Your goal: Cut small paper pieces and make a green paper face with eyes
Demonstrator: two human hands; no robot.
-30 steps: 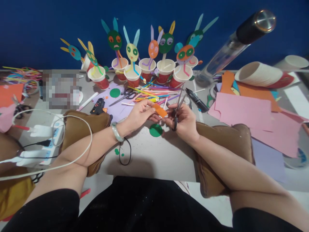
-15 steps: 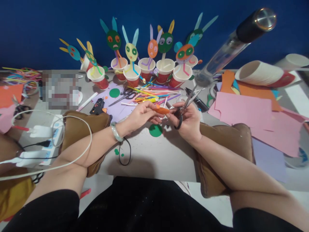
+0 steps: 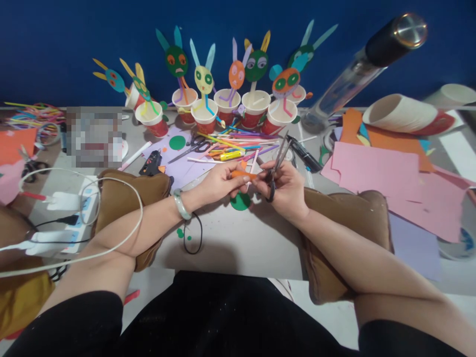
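Between my two hands is a small piece of orange paper (image 3: 242,175), seen nearly edge-on. The fingers of my left hand (image 3: 223,181) pinch its left part. At its right end, the thumb and fingertips of my right hand (image 3: 284,188) touch it. A pair of dark-handled scissors (image 3: 278,161) hangs in my right hand too, blades pointing up and away from the paper. Under my hands a green paper circle (image 3: 240,201) lies on the table (image 3: 223,233). Just beyond them is a pile of coloured sticks (image 3: 238,144).
Paper cups (image 3: 204,113) bearing paper animal faces line the blue wall. To the left lie a glue gun (image 3: 151,162), other scissors (image 3: 190,148) and a power strip (image 3: 81,213). Pink paper (image 3: 375,168) and a tall bottle (image 3: 345,84) are on the right. Brown cushions (image 3: 345,223) lie beneath my forearms.
The orange paper has turned and shifted slightly left and down. My right hand has moved a little left, and the scissors in it now point more upright.
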